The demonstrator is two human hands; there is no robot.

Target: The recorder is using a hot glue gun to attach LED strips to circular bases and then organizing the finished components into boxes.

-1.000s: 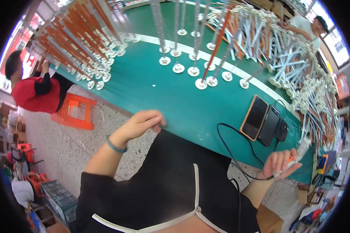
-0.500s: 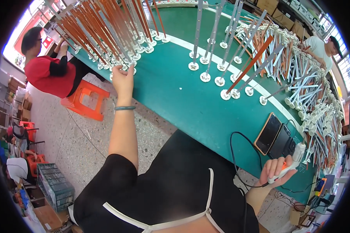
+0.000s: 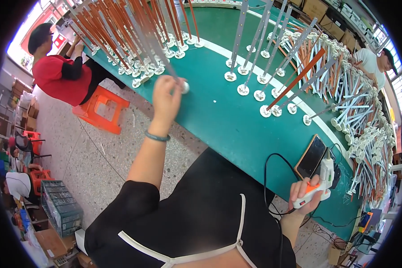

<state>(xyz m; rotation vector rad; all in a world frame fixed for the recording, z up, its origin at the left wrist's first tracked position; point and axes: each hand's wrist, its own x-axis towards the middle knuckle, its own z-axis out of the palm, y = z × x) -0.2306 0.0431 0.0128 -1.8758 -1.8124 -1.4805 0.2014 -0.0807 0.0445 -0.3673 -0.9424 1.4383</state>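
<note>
My left hand is closed around the lower end of a grey strip with a white round base, lifted just off the green table. Motion blurs the strip, which leans up and away to the left. To its left stands a dense group of brown and grey strips, upright on white round bases. On the right, my right hand grips a white and orange glue gun, its nozzle pointing up over the table edge. A black cord loops beside it.
Several more strips stand on bases across the green table. Behind the glue gun lies a phone. A large heap of strips lines the right. A person in red sits at far left; another person is at far right.
My left hand has moved right from the dense group, bringing one grey strip with it. My right hand has shifted slightly left, and the glue gun now points more upright.
</note>
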